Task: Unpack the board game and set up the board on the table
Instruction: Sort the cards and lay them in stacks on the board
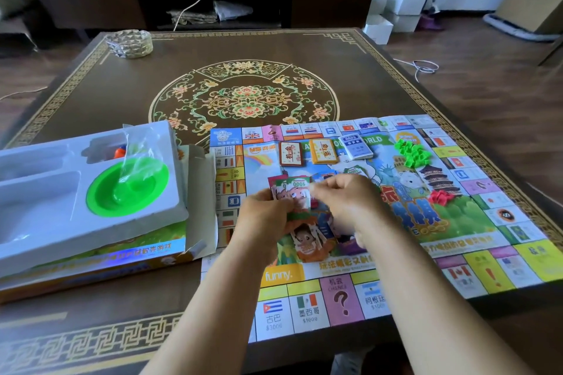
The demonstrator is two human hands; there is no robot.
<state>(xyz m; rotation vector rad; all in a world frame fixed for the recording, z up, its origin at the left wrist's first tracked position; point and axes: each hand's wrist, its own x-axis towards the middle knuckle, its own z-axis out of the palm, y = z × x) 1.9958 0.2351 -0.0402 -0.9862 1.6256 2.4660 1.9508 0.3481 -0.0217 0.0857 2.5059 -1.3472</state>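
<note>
The paper game board [475, 265] lies unfolded on the right half of the table. My left hand [262, 216] grips a stack of play money [294, 195] above the board's middle, and my right hand [347, 201] pinches a note at the stack's right edge. More notes [307, 240] lie on the board beneath my hands. Three card decks rest near the board's far side: a brown one [291, 154], an orange one [324, 151] and a white-blue one [356, 146]. Green houses [412, 154] and red pieces [441, 196] are piled at the right.
The open game box [122, 262] sits at the left with a white plastic insert [45, 198] holding a green dish [128, 189], a clear bag [140, 143] and small coloured pieces. A crumpled gold foil object [129, 42] stands at the table's far left corner.
</note>
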